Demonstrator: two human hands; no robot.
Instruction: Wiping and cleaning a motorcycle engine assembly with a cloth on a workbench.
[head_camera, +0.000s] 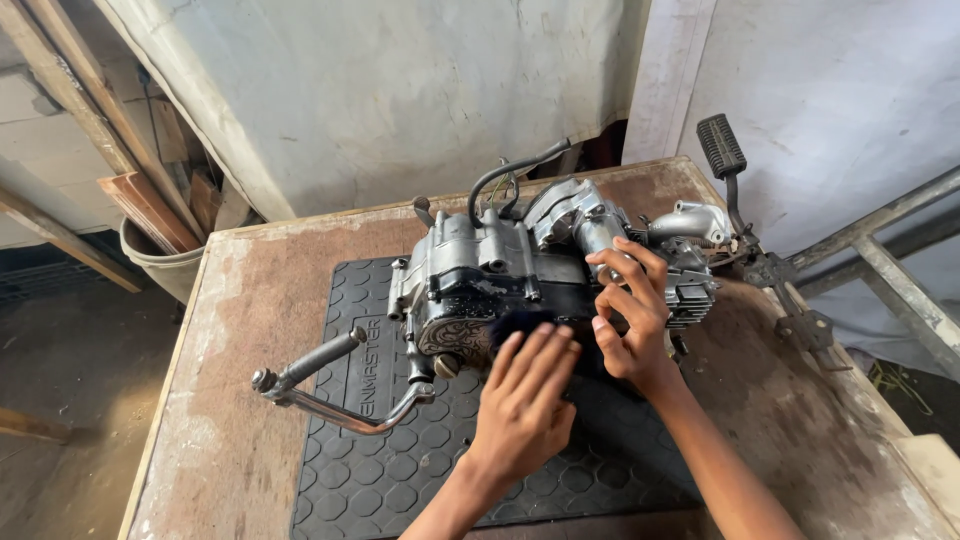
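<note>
A grimy motorcycle engine (480, 275) lies on a black rubber mat (400, 450) on a worn wooden table (240, 330). My left hand (525, 395) presses a dark cloth (520, 322) flat against the engine's black side cover, fingers extended. My right hand (630, 310) rests on the engine's cylinder part, fingers curled over the metal beside the fins. A chrome kick-start lever (330, 385) sticks out to the left. A black hose (510, 175) loops over the top.
A foot pedal arm with a ribbed rubber pad (722, 148) stands at the table's right rear. Wooden planks and a bucket (165, 265) lean at the left. A metal frame (890, 260) runs along the right. A grey wall is behind.
</note>
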